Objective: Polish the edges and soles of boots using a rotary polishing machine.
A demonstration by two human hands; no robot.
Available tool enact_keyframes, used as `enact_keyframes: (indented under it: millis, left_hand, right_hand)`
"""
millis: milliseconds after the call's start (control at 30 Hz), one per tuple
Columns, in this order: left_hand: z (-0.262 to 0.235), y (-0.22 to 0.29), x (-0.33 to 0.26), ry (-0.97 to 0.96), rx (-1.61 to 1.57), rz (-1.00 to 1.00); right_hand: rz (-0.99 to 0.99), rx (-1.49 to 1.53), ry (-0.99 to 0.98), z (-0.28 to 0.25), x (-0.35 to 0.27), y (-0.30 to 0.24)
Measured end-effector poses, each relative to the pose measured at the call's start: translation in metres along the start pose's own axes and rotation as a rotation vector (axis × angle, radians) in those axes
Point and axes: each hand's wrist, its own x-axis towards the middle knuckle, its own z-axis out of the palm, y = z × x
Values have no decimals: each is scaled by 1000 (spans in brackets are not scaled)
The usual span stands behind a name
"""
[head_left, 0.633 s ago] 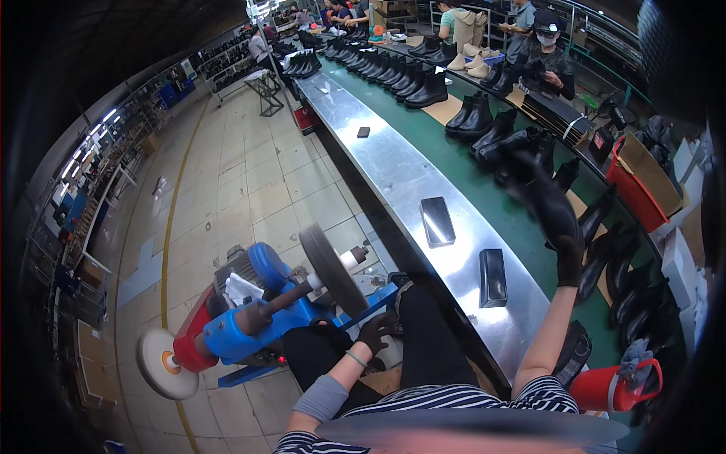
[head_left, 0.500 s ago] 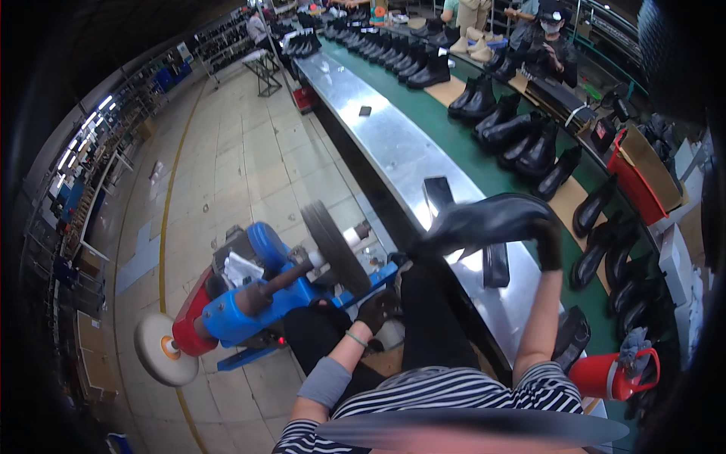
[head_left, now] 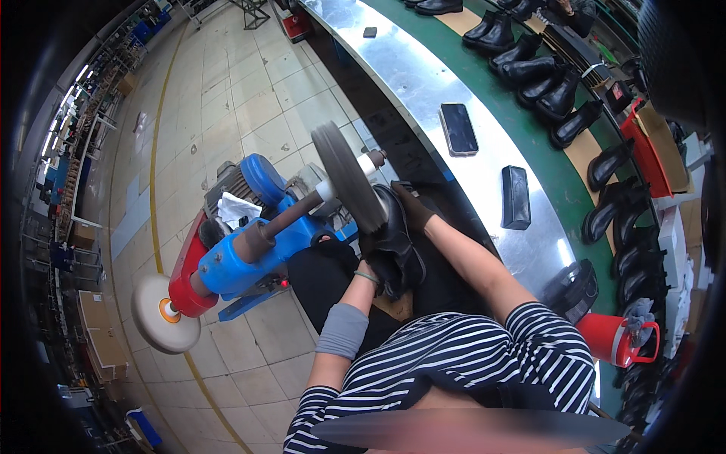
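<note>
I hold a black leather shoe point(head_left: 398, 240) in both hands, pressed against the edge of a grey polishing wheel point(head_left: 347, 176). My left hand point(head_left: 380, 266), in a dark glove with a grey sleeve on the forearm, grips the shoe from below. My right hand point(head_left: 412, 209), also in a black glove, holds the shoe's upper end close to the wheel. The wheel sits on the shaft of a blue and red polishing machine point(head_left: 238, 246) in front of my knees.
A white buffing pad point(head_left: 157, 315) caps the machine's other end. To my right runs a steel bench point(head_left: 423, 83) with a phone point(head_left: 459, 129) and a black block point(head_left: 516, 197). Beyond it, black boots point(head_left: 544, 72) line a green belt. A red bucket point(head_left: 614, 338) stands at lower right.
My right hand swung from over the belt on the right, carrying the black shoe, down to the wheel. Both hands now hold the shoe against it.
</note>
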Motion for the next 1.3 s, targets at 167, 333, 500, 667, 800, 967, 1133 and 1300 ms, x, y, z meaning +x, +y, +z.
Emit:
enact_keyframes:
  millis: [167, 333, 500, 667, 800, 967, 1133, 1300]
  left_hand:
    - [-11, 9, -45, -354, -511, -183]
    - [11, 1, -40, 125, -209, -179]
    - [32, 8, -5, 20, -300, -120]
    - [-11, 9, 10, -2, -190, -59]
    - [-50, 8, 8, 20, -107, 31]
    - [-3, -12, -13, 175, -303, -187]
    - [32, 16, 0, -55, -370, -80]
    - [20, 17, 1, -78, -64, -51]
  right_hand:
    - [261, 22, -137, 27, 16, 13]
    - [340, -105, -147, 27, -12, -5]
    - [101, 108, -229, 26, -27, -24]
    - [-24, 60, -160, 24, 0, -16]
    - [95, -116, -187, 39, 15, -1]
    - [234, -121, -252, 3, -17, -20]
    - [-107, -352, -257, 51, -65, -35]
    - [64, 152, -297, 31, -20, -19]
